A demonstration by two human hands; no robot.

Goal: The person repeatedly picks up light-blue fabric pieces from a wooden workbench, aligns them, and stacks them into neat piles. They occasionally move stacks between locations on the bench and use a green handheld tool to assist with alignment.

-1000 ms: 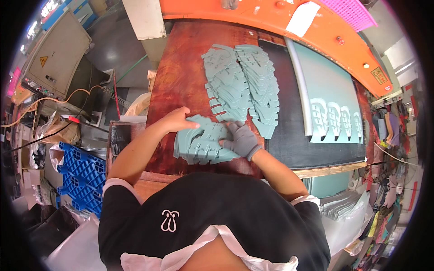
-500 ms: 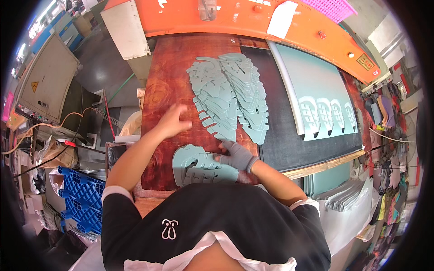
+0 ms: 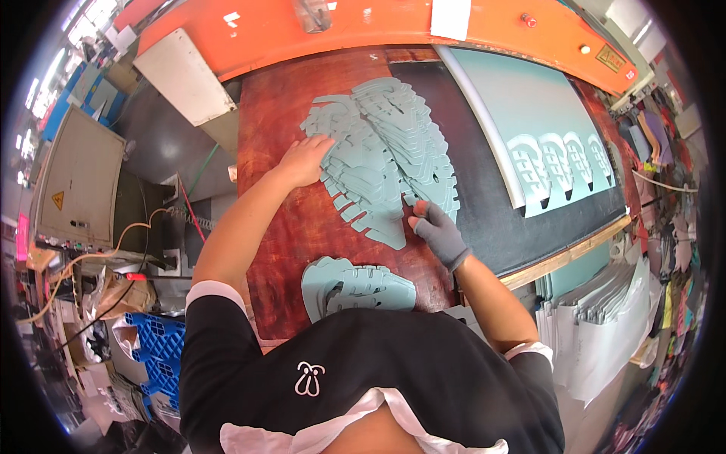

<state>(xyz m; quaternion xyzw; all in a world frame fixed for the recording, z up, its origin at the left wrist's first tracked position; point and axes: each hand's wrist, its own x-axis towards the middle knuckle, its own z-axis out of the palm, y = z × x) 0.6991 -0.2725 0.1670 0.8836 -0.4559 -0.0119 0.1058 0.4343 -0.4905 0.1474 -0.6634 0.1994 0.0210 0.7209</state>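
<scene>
Two overlapping stacks of pale green cut shoe-upper pieces lie side by side on the red-brown board, the left stack (image 3: 363, 178) fanned unevenly beside the right stack (image 3: 412, 140). My bare left hand (image 3: 308, 160) rests with stretched fingers against the outer edge of the left stack. At the lower end of the right stack is my right hand (image 3: 445, 236), in a grey glove with bare fingertips. Its thumb and forefinger are bent close together at the stack's edge, and the hand covers part of that end. Nearer my body lies a smaller pile of the same pieces (image 3: 359, 287).
An orange machine beam (image 3: 363, 30) spans the far side. Right of the stacks, a pale green sheet (image 3: 522, 98) with cut-out shapes lies on a black mat (image 3: 499, 234). White-wrapped sheets (image 3: 605, 318) stand at lower right; a grey cabinet (image 3: 79, 178) stands left.
My left hand has moved up and right onto the left stack's edge. My right hand has shifted right, from the left stack's lower tip to the right stack's lower end. The view has turned slightly.
</scene>
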